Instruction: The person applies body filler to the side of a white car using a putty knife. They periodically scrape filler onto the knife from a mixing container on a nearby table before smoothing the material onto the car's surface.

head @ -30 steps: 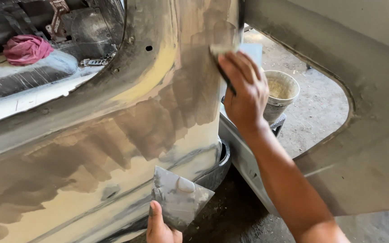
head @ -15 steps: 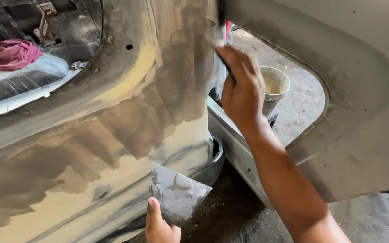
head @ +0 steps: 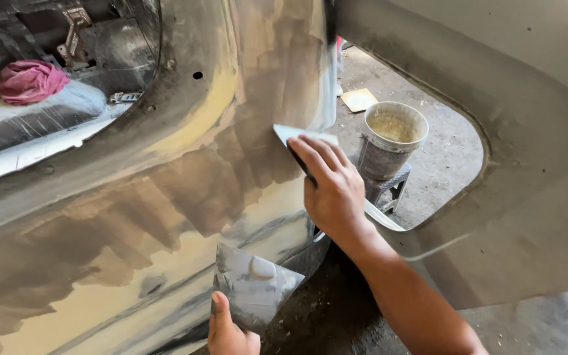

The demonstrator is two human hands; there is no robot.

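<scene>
A sanded car panel [head: 165,197], patched in grey, tan and yellow filler, fills the view from 9 o'clock across to centre. A second grey panel [head: 527,164] covers the 3 o'clock side, and bare concrete floor [head: 448,151] shows through the gap between them.

I note my right hand [head: 330,190] at centre, its fingers laid flat and pressed together on a spreader [head: 290,135]. The blade's pale edge lies against the car panel just left of its vertical edge, projecting toward 11 o'clock from my fingertips. I cannot see my thumb.

My left hand [head: 228,332] is at 6 o'clock, only partly in frame. Its thumb lies on the lower edge of a grey mixing board [head: 254,289], pinching it; the remaining fingers are hidden behind. The board is tilted, close to the panel's lower part, and carries a small pale dab of filler [head: 261,268] near its top.

At 1 o'clock a bucket [head: 392,138] with yellowish contents sits on a small stool [head: 386,190], near the right hand. A yellow sheet [head: 358,100] lies on the floor beyond it. At 10 o'clock, inside the opening, lies a pink rag [head: 29,80].
</scene>
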